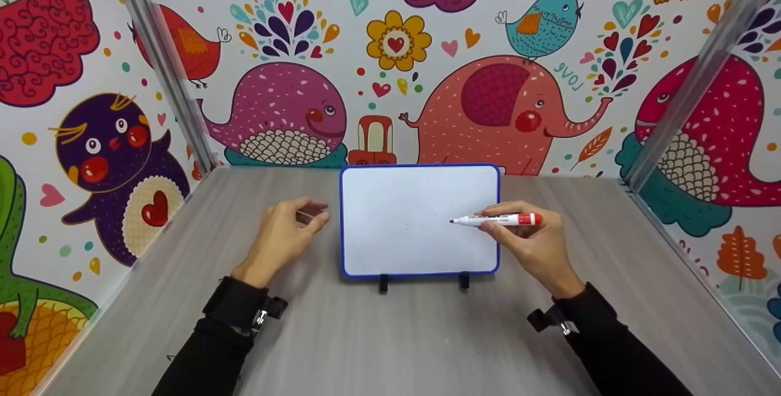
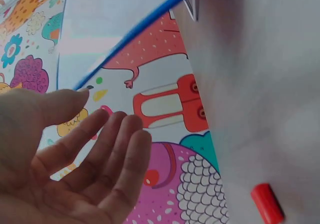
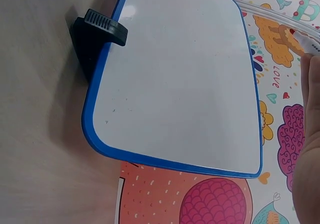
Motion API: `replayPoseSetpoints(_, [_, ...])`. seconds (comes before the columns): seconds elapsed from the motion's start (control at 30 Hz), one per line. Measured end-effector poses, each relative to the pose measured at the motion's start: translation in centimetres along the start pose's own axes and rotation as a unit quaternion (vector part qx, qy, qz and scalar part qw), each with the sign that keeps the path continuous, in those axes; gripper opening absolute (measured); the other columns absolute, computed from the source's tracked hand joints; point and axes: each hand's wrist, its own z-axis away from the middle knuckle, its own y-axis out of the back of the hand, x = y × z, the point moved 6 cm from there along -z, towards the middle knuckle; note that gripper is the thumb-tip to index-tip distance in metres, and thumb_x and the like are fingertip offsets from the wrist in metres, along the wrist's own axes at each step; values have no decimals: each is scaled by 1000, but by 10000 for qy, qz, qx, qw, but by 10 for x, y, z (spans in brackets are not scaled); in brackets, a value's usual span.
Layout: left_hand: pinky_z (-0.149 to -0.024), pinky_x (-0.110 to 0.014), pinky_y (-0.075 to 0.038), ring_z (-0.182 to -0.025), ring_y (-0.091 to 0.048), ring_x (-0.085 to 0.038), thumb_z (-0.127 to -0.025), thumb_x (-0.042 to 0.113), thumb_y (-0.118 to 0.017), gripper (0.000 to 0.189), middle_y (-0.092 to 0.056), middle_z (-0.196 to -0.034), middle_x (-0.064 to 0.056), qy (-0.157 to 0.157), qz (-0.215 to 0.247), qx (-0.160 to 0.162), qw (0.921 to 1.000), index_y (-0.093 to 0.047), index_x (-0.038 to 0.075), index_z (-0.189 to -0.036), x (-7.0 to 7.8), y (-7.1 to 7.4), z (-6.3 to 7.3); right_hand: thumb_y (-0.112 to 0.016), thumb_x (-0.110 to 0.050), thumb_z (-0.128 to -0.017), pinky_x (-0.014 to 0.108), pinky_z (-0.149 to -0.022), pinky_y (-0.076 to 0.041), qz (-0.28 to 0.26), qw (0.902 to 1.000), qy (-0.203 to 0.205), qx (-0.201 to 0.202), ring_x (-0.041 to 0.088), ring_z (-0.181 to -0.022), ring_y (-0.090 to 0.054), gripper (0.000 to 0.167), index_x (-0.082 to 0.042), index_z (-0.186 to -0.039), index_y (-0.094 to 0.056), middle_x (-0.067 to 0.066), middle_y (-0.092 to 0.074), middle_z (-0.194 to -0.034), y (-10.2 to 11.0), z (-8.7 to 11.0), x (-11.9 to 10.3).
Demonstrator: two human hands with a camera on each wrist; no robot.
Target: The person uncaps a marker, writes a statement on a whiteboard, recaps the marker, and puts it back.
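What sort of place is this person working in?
Possibly a small recording booth: cartoon-printed panels line three sides of a grey tabletop, metal posts mark its far corners, and a small whiteboard stands on it.

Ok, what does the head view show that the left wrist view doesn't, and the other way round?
Only head: the marker in the right grip, and the board's whole face.
Only left wrist: a red cap, seen against the table.
Both: the left grip, holding nothing, part of the board, the table and the patterned wall.
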Motion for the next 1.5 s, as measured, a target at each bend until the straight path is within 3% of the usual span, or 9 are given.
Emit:
replayPoseSetpoints(0.3, [-106, -53, -70, -115, -83, -34, -114, 23, -78, 34, -86, -126, -18, -18, 346, -281, 9990, -80, 4, -142, 16, -11, -10, -87, 18, -93, 19, -71, -67, 6, 10000, -59, 0, 13, -81, -78, 30, 2, -118, -88, 4, -90, -111, -9, -7, 0])
replayPoseSetpoints(0.53, [-108, -52, -70, -123, -81, -36, -116, 29, -76, 45, -83, -136, -20, 240, 420, -537, 9974, -73, 1, -151, 19, -14, -15, -88, 16, -94, 18, -64, -61, -78, 9999, 64, -13, 14, -84, -81, 29, 0, -119, -88, 8, -90, -113, -23, -16, -1])
replayPoseSetpoints(0.63, [-103, -47, -73, -121, -83, -35, -117, 30, -75, 47, -82, -137, -22, 300, 479, -619, 9965, -71, 0, -153, 21, -14, -17, -89, 14, -94, 18, -65, -62, -111, 9999, 80, -31, 14, -87, -83, 29, 0, -119, -88, 11, -90, -114, -30, -20, -1])
replayPoseSetpoints(0.83, [-94, -49, -75, -115, -84, -40, -116, 18, -74, 43, -81, -133, -27, 289, 887, -741, 9929, -69, -5, -152, 20, -18, -16, -91, 8, -95, 28, -83, -73, -134, 9999, -17, -77, 17, -100, -89, 28, -3, -121, -88, 16, -90, -117, -44, -24, 1])
replayPoseSetpoints(0.93, [-94, -51, -75, -117, -83, -43, -115, 11, -74, 42, -80, -132, -29, 386, 1024, -831, 9905, -68, -7, -152, 17, -22, -16, -91, 7, -96, 30, -85, -73, -96, 9998, -79, -123, 16, -101, -89, 27, -3, -121, -88, 17, -89, -117, -53, -26, 3])
replayPoseSetpoints(1.27, [-90, -43, -76, -112, -84, -36, -112, 0, -75, 39, -80, -130, -28, 467, 990, -908, 9898, -69, -8, -150, 14, -25, -16, -92, 0, -99, 35, -90, -74, -28, 9995, 15, -310, 17, -102, -88, 25, -5, -123, -87, 15, -89, -119, -83, -32, 4])
replayPoseSetpoints(1.5, [-92, -47, -75, -115, -83, -44, -112, -2, -74, 40, -79, -130, -28, 498, 1096, -932, 9884, -68, -7, -151, 13, -27, -16, -92, -6, -101, 31, -94, -73, 251, 9981, 358, -440, 23, -105, -87, 24, -9, -124, -88, 10, -89, -120, -107, -38, -2])
